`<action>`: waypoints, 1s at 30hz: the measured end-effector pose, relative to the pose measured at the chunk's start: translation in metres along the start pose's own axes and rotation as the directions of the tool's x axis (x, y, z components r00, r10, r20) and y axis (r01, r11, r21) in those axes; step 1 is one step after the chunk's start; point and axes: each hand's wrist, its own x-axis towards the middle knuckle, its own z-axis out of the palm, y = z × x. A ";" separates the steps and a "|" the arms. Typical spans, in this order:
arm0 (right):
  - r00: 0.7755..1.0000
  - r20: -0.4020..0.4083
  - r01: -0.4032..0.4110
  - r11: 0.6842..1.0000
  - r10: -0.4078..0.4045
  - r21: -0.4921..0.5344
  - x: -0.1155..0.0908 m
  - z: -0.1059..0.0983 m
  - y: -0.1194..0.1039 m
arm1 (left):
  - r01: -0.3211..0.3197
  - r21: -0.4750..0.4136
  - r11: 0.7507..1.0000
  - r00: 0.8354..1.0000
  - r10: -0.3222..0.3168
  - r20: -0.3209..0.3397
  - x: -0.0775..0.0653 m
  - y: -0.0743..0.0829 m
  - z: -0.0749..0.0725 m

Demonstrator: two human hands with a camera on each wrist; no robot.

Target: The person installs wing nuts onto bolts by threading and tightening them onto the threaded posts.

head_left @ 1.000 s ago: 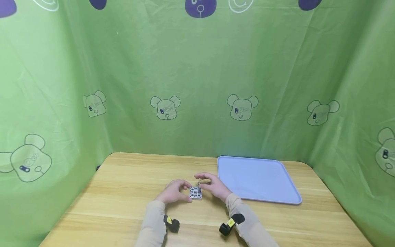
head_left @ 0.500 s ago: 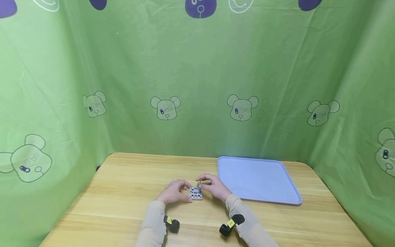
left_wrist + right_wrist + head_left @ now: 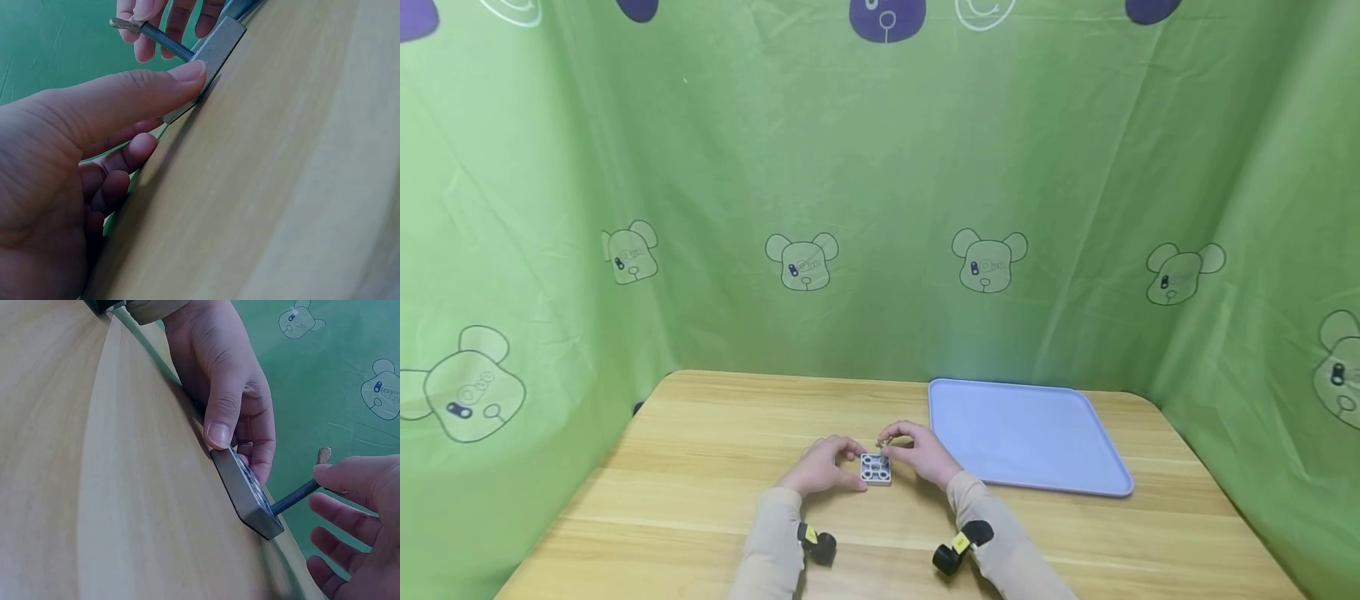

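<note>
Wing screw (image 3: pixel 295 497): its wings have turned since half a second ago, lying more crosswise in the head view now; the block (image 3: pixel 876 479) and the left hand (image 3: pixel 822 468) sit as they did.
Block: small, square and grey, flat on the desk (image 3: pixel 737 467) around its middle, well apart from the side edges, round sockets facing up; the screw rises from its far right corner.
Left hand: pinches the block by its left part, thumb at the near side, fingers toward the far side.
Right hand (image 3: pixel 922 456): pinches the screw's wings, thumb on top, the lower fingers spread loose.
Feel: I'd guess block and screw are hard and stiff, neither fragile, the block with a little weight; smooth wings could slip from fingertips.
Hold: best, I think, by the block's opposite sides, and the screw by its wings rather than its thread.
Room: wood runs wide toward the desk's left edge and near edge; on the other side the blue tray (image 3: pixel 1026 437), by the far right corner, lies close to the right wrist, so an elbow would swing easier leftward.
</note>
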 end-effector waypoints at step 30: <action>0.993 -0.104 -0.065 0.997 0.061 -0.043 0.004 0.008 0.002 | -0.003 0.006 1.000 1.000 0.003 0.004 0.002 -0.004 0.001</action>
